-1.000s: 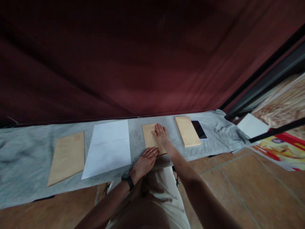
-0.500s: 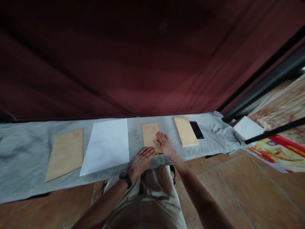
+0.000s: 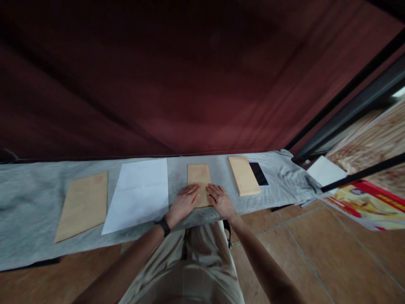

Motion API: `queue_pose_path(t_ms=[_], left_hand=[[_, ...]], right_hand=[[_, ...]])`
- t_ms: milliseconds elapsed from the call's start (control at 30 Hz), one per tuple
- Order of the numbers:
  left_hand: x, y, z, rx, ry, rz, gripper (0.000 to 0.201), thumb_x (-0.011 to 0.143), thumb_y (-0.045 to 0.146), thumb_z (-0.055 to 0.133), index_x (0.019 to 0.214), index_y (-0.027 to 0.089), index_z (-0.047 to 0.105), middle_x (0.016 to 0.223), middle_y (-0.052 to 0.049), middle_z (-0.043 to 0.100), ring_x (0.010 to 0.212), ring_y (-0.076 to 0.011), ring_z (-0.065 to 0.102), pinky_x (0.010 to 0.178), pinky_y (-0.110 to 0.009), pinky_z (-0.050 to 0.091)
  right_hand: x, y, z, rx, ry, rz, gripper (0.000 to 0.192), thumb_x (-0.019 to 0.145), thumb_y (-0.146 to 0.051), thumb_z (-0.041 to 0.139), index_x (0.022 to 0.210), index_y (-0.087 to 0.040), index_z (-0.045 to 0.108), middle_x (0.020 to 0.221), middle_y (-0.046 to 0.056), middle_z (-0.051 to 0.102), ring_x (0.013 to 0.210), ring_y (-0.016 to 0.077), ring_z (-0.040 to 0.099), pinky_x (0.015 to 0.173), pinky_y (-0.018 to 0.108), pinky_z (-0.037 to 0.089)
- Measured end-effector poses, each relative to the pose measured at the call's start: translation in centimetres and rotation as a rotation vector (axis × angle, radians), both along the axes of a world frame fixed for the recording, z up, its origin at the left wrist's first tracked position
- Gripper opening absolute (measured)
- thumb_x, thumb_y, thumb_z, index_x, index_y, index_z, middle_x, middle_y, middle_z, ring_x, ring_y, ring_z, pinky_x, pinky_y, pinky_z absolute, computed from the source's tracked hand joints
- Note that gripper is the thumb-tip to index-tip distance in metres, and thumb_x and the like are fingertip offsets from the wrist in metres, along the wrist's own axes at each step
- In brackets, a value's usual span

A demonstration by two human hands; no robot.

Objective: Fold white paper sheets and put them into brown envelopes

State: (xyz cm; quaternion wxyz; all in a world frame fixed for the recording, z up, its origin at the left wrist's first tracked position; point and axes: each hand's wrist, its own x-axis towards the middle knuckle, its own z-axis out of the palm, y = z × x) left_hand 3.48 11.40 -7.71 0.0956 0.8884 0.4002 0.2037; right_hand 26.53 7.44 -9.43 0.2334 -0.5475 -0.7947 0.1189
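A brown paper envelope [image 3: 200, 175] lies in front of me on the grey cloth. My left hand [image 3: 185, 200] rests flat on its left edge, fingers stretched out. On its right edge lies my right hand [image 3: 220, 200], also flat with fingers extended. A strip of the envelope shows between the two hands. To the right is a stack of brown envelopes [image 3: 243, 175], and to the left a white sheet of paper [image 3: 139, 194] with a faint crease across it. Further left lies another brown envelope [image 3: 84, 204] with a reddish mark in its upper corner.
A dark phone [image 3: 258, 174] sits partly behind the stack. The grey cloth [image 3: 25, 202] covers a long narrow surface. Dark red fabric [image 3: 190, 84] hangs behind it. At the right are black metal bars and a red-and-yellow printed box [image 3: 370, 202] above the tiled floor.
My left hand has moved up along the envelope to its left edge. The right hand has shifted slightly down, so both now lie level. The view has moved slightly.
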Motion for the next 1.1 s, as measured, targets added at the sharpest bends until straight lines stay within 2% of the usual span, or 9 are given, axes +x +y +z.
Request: queue_pose_path(t_ms=[100,233,367,733,833,1100], left_hand=[[1.2,3.8,-0.6,-0.001,0.077,0.023,0.054,0.105,0.035,0.031,0.154,0.015,0.043,0.159,-0.011,0.047,0.148,-0.0220,0.041,0.123,-0.042,0.033],[2.5,7.2,-1.7,-0.007,0.147,0.025,0.057,0.105,0.039,0.030,0.158,0.020,0.037,0.161,-0.009,0.044,0.152,-0.0233,0.035,0.126,-0.045,0.024],[3.6,9.0,-2.3,-0.002,0.165,0.007,0.057,0.104,0.039,0.030,0.159,0.024,0.036,0.162,-0.006,0.044,0.153,-0.0234,0.032,0.126,-0.047,0.020],[6.5,11.5,-2.1,-0.007,0.169,0.008,0.058,0.102,0.035,0.031,0.158,0.023,0.038,0.162,-0.006,0.044,0.152,-0.0234,0.032,0.127,-0.048,0.016],[6.6,11.6,-2.3,0.002,0.174,-0.011,0.059,0.101,0.035,0.032,0.158,0.022,0.037,0.162,-0.006,0.043,0.153,-0.0235,0.031,0.127,-0.049,0.016],[6.3,10.5,-3.0,0.020,0.185,-0.127,0.057,0.102,0.034,0.030,0.156,0.018,0.040,0.163,-0.007,0.042,0.153,-0.0183,0.031,0.128,-0.040,0.016]], right_hand=[[0.1,0.1,-0.1,0.009,0.054,0.007,0.042,0.104,-0.028,0.047,0.144,-0.024,0.059,0.151,0.008,0.057,0.141,0.0200,0.051,0.124,0.047,0.032],[0.2,0.1,-0.3,0.023,0.119,0.001,0.039,0.101,-0.024,0.049,0.137,-0.022,0.065,0.146,0.008,0.061,0.138,0.0203,0.055,0.123,0.047,0.035],[0.1,0.0,-0.4,0.026,0.149,-0.021,0.039,0.098,-0.021,0.051,0.134,-0.024,0.068,0.143,0.007,0.064,0.134,0.0211,0.058,0.122,0.048,0.037],[0.0,0.0,0.0,0.025,0.179,-0.035,0.039,0.097,-0.021,0.050,0.132,-0.024,0.069,0.139,0.007,0.067,0.131,0.0218,0.060,0.120,0.048,0.039],[0.0,0.0,-0.2,0.036,0.204,-0.056,0.039,0.095,-0.020,0.051,0.129,-0.025,0.070,0.135,0.006,0.069,0.128,0.0213,0.063,0.119,0.047,0.041],[0.2,0.0,-0.5,0.034,0.260,-0.082,0.040,0.089,-0.014,0.049,0.119,-0.023,0.074,0.130,0.007,0.071,0.123,0.0229,0.064,0.115,0.046,0.044]])
